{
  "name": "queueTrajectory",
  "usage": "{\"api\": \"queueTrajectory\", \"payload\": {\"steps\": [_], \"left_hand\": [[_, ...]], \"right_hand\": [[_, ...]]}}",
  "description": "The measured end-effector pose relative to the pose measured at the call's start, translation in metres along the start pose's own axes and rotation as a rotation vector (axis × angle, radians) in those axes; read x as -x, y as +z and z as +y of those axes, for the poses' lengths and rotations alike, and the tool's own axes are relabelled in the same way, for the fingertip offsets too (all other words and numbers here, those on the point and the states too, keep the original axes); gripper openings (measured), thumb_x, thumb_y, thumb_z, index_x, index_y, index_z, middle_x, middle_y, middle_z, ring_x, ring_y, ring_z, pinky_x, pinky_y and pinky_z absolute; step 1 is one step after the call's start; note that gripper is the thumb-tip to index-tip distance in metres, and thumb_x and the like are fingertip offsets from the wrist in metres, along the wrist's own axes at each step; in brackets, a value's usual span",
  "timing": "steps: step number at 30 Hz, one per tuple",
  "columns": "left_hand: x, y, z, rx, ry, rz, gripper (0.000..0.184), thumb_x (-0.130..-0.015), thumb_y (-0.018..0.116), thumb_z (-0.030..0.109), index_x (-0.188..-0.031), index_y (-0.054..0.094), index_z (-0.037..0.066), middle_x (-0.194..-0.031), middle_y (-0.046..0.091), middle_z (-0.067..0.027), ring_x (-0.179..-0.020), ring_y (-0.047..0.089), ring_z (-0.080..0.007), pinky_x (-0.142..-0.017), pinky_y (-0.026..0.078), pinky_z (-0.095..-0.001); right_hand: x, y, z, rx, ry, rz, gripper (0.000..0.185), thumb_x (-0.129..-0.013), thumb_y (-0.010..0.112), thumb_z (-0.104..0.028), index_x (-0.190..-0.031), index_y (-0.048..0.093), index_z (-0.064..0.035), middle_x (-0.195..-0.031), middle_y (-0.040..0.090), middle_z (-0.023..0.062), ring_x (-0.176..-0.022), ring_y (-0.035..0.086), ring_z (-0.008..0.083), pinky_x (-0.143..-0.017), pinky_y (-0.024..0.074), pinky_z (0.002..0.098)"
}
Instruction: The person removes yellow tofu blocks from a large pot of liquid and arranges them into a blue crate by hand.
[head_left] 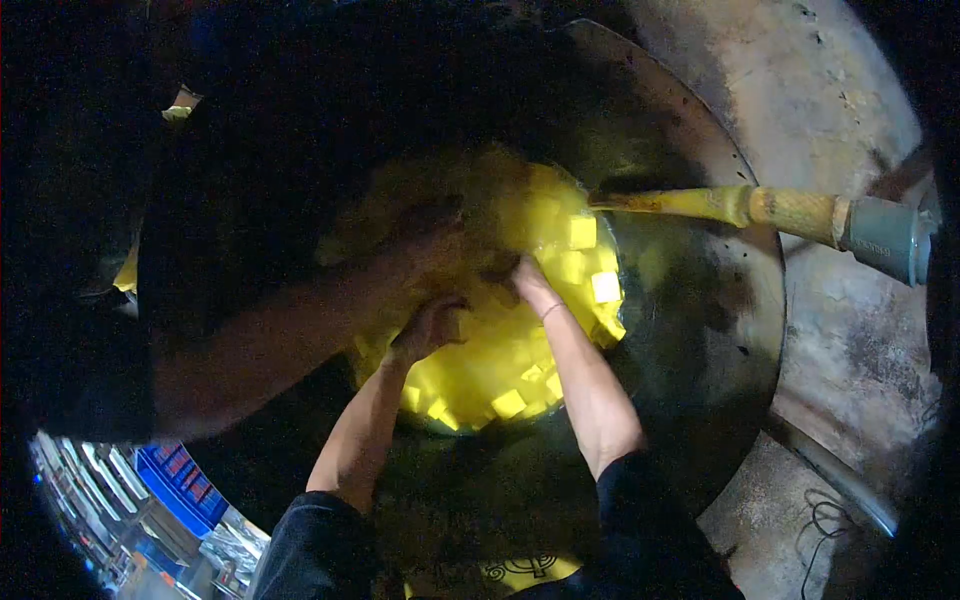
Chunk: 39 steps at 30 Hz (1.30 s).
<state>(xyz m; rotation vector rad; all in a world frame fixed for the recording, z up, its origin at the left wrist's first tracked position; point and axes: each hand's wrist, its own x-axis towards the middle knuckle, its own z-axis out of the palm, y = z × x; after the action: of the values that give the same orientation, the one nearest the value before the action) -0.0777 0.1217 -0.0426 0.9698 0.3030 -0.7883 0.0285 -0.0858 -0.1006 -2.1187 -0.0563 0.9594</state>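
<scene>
Yellow cubes (509,404), which look like tofu, sit in cloudy yellow liquid (490,350) at the bottom of a large round metal pan (690,400). My left hand (430,328) is at the liquid's left side, its fingers curled around what looks like a yellow cube. To the right of it, my right hand (528,278) dips into the liquid among the cubes. Its fingers are hidden by the liquid and shadow. Another person's forearm (300,325) reaches in from the left. That person's hand (435,225) lies in dark shadow above mine.
From the right, a bamboo tube (790,212) with a grey pipe fitting (885,240) juts over the pan's rim. A metal pipe (835,475) and a thin black cable (820,520) lie at lower right. A blue crate (180,485) stands at lower left.
</scene>
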Motion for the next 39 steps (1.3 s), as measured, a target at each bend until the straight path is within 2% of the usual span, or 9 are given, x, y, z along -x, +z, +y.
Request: {"api": "queueTrajectory", "payload": {"steps": [2,11,12,20,22,24,26,33,39], "left_hand": [[-0.001,0.007,0.011,0.693,-0.180,0.324,0.028,-0.091,0.055,0.022,-0.114,0.059,0.008,-0.110,0.058,-0.0046,-0.091,0.058,-0.0170,-0.078,0.052,-0.0320],[-0.056,0.035,-0.014,0.148,0.519,0.344,0.031,-0.089,0.049,0.028,-0.106,0.060,0.005,-0.102,0.061,-0.0083,-0.090,0.059,-0.0238,-0.080,0.049,-0.0330],[-0.061,0.041,-0.011,0.727,0.396,0.171,0.030,-0.089,0.050,0.029,-0.104,0.060,0.005,-0.102,0.061,-0.0086,-0.089,0.060,-0.0240,-0.080,0.050,-0.0334],[-0.051,0.083,0.025,0.808,0.397,0.238,0.036,-0.087,0.050,0.037,-0.104,0.056,0.006,-0.097,0.060,-0.0074,-0.090,0.059,-0.0229,-0.083,0.050,-0.0374],[-0.055,0.078,0.017,0.872,0.509,0.394,0.039,-0.087,0.049,0.039,-0.106,0.054,0.005,-0.099,0.060,-0.0092,-0.091,0.060,-0.0224,-0.085,0.049,-0.0380],[-0.062,0.055,0.001,0.608,0.650,0.625,0.043,-0.087,0.044,0.041,-0.106,0.055,0.004,-0.098,0.061,-0.0125,-0.090,0.060,-0.0246,-0.083,0.050,-0.0413],[-0.021,0.051,0.057,1.122,0.683,0.315,0.044,-0.086,0.038,0.038,-0.104,0.058,0.002,-0.094,0.063,-0.0148,-0.085,0.061,-0.0290,-0.074,0.052,-0.0454],[0.039,-0.001,0.141,1.030,0.567,0.540,0.037,-0.083,0.043,0.031,-0.101,0.058,0.002,-0.097,0.063,-0.0155,-0.089,0.062,-0.0322,-0.081,0.051,-0.0501],[0.054,0.019,0.192,1.003,0.651,0.421,0.038,-0.082,0.043,0.031,-0.101,0.061,0.004,-0.096,0.063,-0.0136,-0.089,0.061,-0.0313,-0.080,0.049,-0.0523]], "right_hand": [[0.038,-0.032,-0.037,-0.129,0.160,0.120,0.038,-0.082,0.059,-0.013,-0.117,0.057,0.0008,-0.116,0.061,0.0159,-0.105,0.058,0.0264,-0.092,0.0436,0.0361],[0.090,-0.046,-0.094,-0.299,-0.041,-0.118,0.031,-0.071,0.075,-0.012,-0.099,0.065,-0.0023,-0.095,0.067,0.0084,-0.087,0.061,0.0171,-0.081,0.0482,0.0297],[0.095,-0.043,-0.099,-0.253,-0.103,-0.046,0.029,-0.071,0.073,-0.013,-0.097,0.066,-0.0045,-0.094,0.067,0.0105,-0.085,0.062,0.0190,-0.081,0.0488,0.0315],[0.096,-0.021,-0.122,0.113,-0.380,0.378,0.045,-0.083,0.066,-0.039,-0.110,0.056,-0.0046,-0.108,0.057,0.0227,-0.103,0.053,0.0390,-0.094,0.0385,0.0481],[0.087,-0.019,-0.145,0.273,-0.437,0.249,0.042,-0.090,0.055,-0.041,-0.109,0.058,-0.0035,-0.118,0.053,0.0256,-0.113,0.049,0.0406,-0.101,0.0328,0.0493],[0.076,-0.053,-0.182,-0.132,0.058,-0.163,0.043,-0.092,0.051,-0.035,-0.118,0.055,-0.0010,-0.131,0.048,0.0254,-0.124,0.043,0.0379,-0.106,0.0324,0.0456],[0.028,-0.028,-0.159,0.066,-0.187,0.234,0.038,-0.086,0.054,-0.018,-0.121,0.055,-0.0026,-0.122,0.055,0.0238,-0.119,0.048,0.0356,-0.102,0.0380,0.0427],[-0.032,0.026,-0.111,0.385,-0.415,0.194,0.048,-0.067,0.071,-0.004,-0.113,0.058,0.0010,-0.114,0.061,0.0199,-0.105,0.057,0.0341,-0.096,0.0442,0.0376],[0.023,0.016,-0.140,0.150,-0.176,-0.218,0.048,-0.066,0.078,-0.026,-0.103,0.062,0.0003,-0.094,0.065,0.0217,-0.084,0.063,0.0319,-0.077,0.0515,0.0347]]}}
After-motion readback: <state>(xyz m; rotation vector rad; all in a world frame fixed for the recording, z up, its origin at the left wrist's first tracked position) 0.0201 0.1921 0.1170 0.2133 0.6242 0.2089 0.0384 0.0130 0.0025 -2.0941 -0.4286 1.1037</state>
